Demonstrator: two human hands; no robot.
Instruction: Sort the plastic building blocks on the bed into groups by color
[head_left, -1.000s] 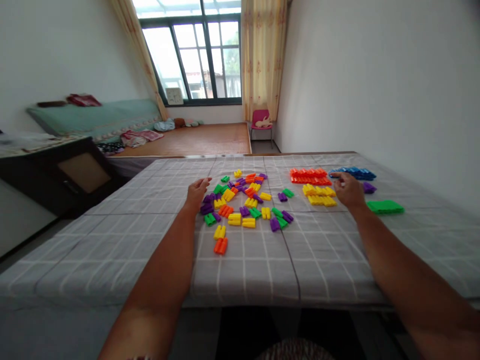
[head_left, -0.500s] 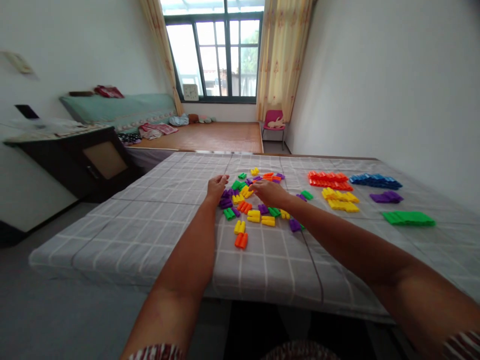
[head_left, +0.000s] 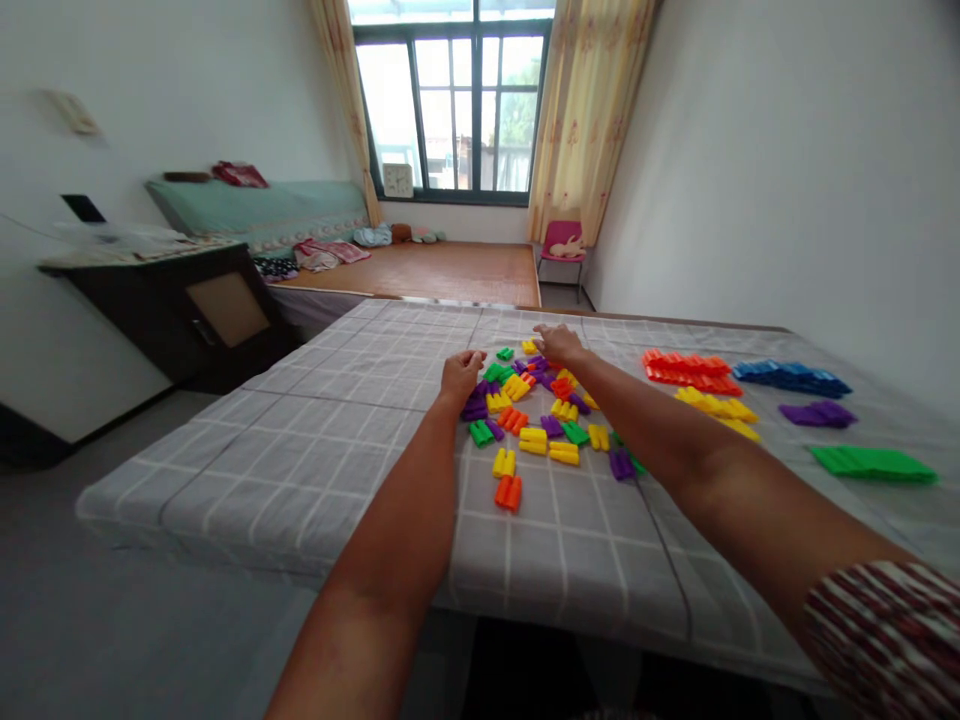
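The right hand (head_left: 559, 342) is at the far side of a loose heap of plastic pieces on the cloth-covered tabletop (head_left: 300, 440), its fingers stretched leftward. A small yellow piece (head_left: 529, 347) lies just left of that hand and slightly toward the person, below the fingertips; whether they touch it cannot be told. The left hand (head_left: 463, 374) is farther from this piece, which lies ahead and to its right, beyond a small green piece (head_left: 504, 354). The yellow piece's long axis seems to run roughly crosswise to the person, but it is too small to tell which way its ends point.

The right hand's fingers are extended and slightly bent, and no piece shows plainly in its grip. The left hand is loosely curled beside the heap's left edge, just beyond some purple pieces (head_left: 472, 406); whether it grasps anything cannot be told.

Toward the person from the left hand, and a little to its right, lie a yellow pair of tubes (head_left: 504, 463) and an orange pair (head_left: 508, 492), their long axes pointing roughly toward the person. Well to the right of the right hand are grouped rows: orange row (head_left: 691, 366), blue row (head_left: 791, 377), yellow row (head_left: 716, 405), purple row (head_left: 817, 413) and green row (head_left: 874, 463).
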